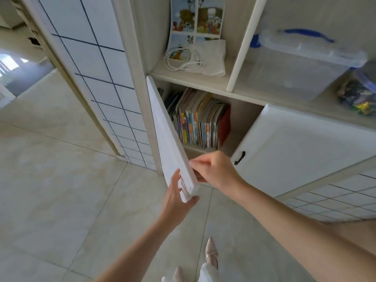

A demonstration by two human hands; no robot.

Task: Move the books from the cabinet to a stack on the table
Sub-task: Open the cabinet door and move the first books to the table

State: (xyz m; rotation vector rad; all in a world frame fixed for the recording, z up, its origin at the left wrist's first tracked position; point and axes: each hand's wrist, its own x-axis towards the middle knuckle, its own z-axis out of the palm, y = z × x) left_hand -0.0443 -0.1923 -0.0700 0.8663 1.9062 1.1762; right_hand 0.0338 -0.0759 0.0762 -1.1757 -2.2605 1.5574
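The left hand (176, 197) grips the outer edge of the open white panelled cabinet door (169, 139), and the right hand (213, 170), at its 2 o'clock, pinches the same edge. At 12 o'clock from the hands, the row of colourful upright books (200, 121) stands in the lower cabinet compartment, with the closed white door with a black handle (295, 147) at 3 o'clock.

A home: tiled floor (50, 180), white cabinet (301, 151) holding children's books (200, 123).

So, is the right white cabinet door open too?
No, the right white cabinet door with the black handle sits closed; only the left white door is open.
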